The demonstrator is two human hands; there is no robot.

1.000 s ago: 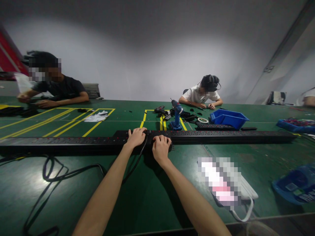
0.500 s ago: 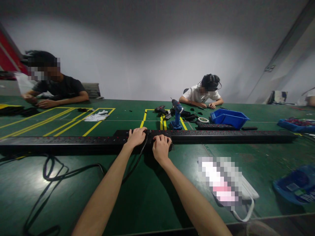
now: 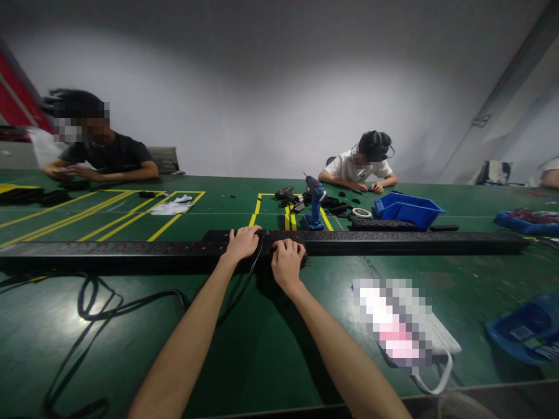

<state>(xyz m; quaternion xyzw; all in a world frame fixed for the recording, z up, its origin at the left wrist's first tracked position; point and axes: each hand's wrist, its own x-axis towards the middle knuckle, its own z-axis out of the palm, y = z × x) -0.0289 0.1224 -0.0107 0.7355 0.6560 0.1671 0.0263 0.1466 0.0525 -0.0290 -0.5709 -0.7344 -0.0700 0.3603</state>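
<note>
Long black power strips (image 3: 144, 250) with rows of sockets and small red marks lie end to end across the green table. My left hand (image 3: 243, 241) rests over one strip near the middle, its fingers curled on the top beside a black cable (image 3: 251, 270). Just to the right, my right hand (image 3: 287, 261) is bent over the dark end part next to that cable, gripping it from above. Its fingertips are partly hidden. Another strip (image 3: 414, 241) runs on to the right behind this hand.
Behind the strips stands a blue cordless drill (image 3: 314, 201), with a blue bin (image 3: 408, 209) to its right. Loops of black cable (image 3: 126, 308) lie at front left. A white mask (image 3: 443, 334) and a blue container (image 3: 526, 331) are at right. Two people sit opposite.
My hands keep the same place on the strips. The view has shifted very slightly, and the hands of the person at left have moved a little.
</note>
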